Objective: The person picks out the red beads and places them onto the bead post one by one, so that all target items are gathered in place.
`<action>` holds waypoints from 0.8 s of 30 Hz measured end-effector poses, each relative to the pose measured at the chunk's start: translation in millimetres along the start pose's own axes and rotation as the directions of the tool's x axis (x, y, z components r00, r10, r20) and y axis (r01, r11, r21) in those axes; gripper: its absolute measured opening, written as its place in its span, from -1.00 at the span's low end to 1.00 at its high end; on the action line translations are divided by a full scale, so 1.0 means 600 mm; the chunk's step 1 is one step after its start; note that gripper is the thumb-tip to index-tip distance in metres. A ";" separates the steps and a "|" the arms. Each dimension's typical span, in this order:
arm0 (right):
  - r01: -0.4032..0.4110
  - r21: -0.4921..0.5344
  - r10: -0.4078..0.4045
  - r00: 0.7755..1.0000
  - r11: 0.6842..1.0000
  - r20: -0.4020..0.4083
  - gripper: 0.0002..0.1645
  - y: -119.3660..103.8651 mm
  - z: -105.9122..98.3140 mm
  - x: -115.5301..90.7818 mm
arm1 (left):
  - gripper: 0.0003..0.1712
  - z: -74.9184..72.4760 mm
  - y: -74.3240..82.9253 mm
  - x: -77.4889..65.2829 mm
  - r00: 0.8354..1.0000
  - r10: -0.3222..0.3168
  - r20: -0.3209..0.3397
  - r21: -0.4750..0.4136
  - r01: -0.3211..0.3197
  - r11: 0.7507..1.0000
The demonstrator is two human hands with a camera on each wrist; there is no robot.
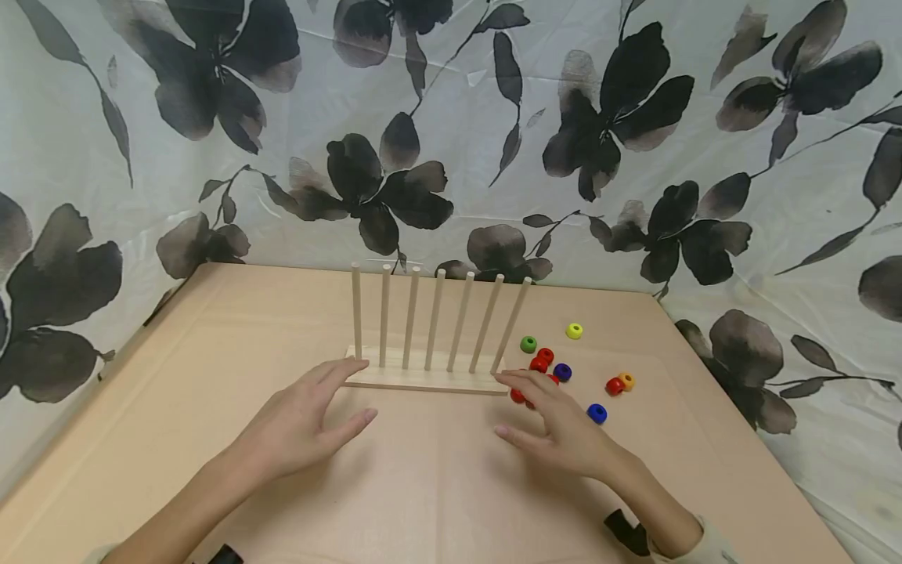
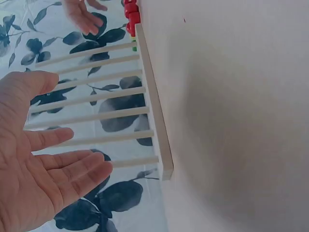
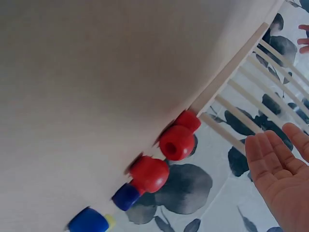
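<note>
On a pale table (image 1: 437, 478), a wooden rack (image 1: 416, 379) stands between the loosely spread left hand (image 1: 299, 423) and right hand (image 1: 564, 427), possibly touching both. Its seven pegs (image 1: 434, 322) are bare; beads (image 1: 562, 372) lie right, none threaded.

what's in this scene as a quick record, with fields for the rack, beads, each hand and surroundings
rack: wooden, on the table
pegs: seven, bare
loose by rack's right side: red beads, two blue beads, green bead, yellow bead, orange bead
left hand: at rack's left end, holding nothing
right hand: at rack's right end, holding nothing
backdrop: white cloth with dark flowers
</note>
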State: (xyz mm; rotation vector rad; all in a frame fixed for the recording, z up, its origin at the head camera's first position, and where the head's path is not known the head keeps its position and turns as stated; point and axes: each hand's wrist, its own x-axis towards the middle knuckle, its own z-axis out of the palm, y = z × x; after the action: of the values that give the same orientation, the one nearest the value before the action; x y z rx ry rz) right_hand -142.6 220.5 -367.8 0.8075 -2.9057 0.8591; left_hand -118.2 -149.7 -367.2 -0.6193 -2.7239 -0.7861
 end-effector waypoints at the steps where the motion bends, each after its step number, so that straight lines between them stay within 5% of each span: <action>1: -0.006 0.007 0.006 1.000 1.000 -0.001 -0.14 0.003 0.000 0.000 | -0.31 -0.001 -0.002 0.001 1.000 -0.008 0.004 -0.005 0.008 1.000; 13: -0.022 0.007 0.022 0.999 1.000 -0.050 -0.33 0.031 -0.007 -0.011 | -0.22 -0.010 -0.032 0.010 0.989 -0.116 0.093 -0.055 0.121 0.991; 24: -0.047 -0.004 0.047 0.997 0.999 -0.067 -0.48 0.061 -0.017 -0.016 | -0.14 -0.008 -0.059 0.026 0.977 -0.148 0.157 -0.065 0.159 0.985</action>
State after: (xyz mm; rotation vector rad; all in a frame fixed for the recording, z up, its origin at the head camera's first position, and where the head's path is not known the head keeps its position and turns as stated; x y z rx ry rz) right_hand -153.0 256.6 -379.3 0.6986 -2.8778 0.8642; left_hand -147.7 -174.1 -373.6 -0.5077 -2.9201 -0.9201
